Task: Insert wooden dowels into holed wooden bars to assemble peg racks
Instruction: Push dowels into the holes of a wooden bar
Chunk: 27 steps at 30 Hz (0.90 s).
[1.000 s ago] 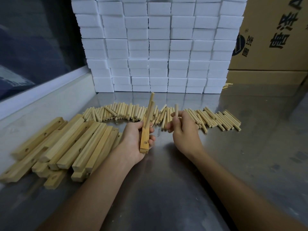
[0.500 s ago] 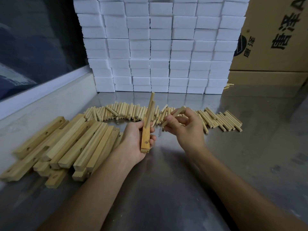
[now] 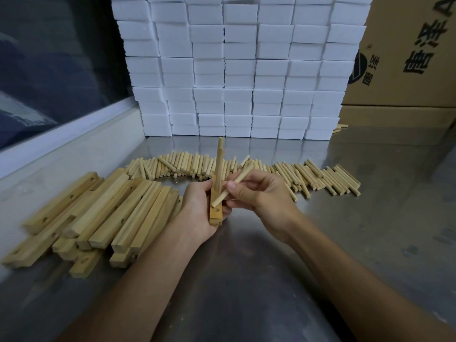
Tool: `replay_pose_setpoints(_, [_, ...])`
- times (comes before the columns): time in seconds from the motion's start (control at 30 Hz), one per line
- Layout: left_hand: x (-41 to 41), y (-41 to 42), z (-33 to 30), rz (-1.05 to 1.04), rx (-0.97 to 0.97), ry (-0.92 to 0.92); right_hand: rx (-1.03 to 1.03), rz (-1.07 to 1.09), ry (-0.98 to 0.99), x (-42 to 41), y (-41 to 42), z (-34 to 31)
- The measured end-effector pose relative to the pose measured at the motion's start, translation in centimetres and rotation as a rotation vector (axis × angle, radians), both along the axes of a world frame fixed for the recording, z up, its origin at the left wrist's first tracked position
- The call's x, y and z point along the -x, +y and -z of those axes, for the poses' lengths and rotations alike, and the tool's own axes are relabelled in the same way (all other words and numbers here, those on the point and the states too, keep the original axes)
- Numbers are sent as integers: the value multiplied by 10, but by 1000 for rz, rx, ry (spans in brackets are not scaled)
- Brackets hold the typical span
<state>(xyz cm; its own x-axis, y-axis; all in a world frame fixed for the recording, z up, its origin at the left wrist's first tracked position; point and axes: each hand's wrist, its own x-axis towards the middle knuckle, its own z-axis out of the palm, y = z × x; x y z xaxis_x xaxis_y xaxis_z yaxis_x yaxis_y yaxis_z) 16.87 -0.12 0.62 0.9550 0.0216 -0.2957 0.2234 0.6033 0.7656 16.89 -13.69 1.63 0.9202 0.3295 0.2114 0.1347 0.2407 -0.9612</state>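
Square pale-wood bar (image 3: 216,193) with round hole, gripped upright in left hand (image 3: 197,211), beside the bar pile (image 3: 98,213). Smooth round dowel (image 3: 232,185), pinched by right hand (image 3: 261,193); its tip has dropped from mid-air half a second ago to just above the bar's hole.

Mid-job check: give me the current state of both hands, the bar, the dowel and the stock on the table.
left hand: grips the bar, held on end.
right hand: pinches the dowel.
bar: lower hole unfilled.
dowel: tilted, lower tip at that hole, not inserted.
bar pile: loose on the table, left.
dowel row: loose behind the hands.
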Motion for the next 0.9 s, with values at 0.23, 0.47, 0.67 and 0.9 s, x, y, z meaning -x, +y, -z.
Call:
replay_pose_setpoints(0.23, [-1,1,1,21,-32,-16,82,-18,-80,2,0,-1])
replay_pose_setpoints(0.47, [4,3,0,20,-79,-10,416,36,-489,6,9,-6])
replay_pose_setpoints(0.67, [8,0,-4,-29,-126,31,387,31,-475,6,10,-7])
replay_pose_setpoints(0.9, [8,3,-3,-25,-130,56,313,159,-423,8,21,3])
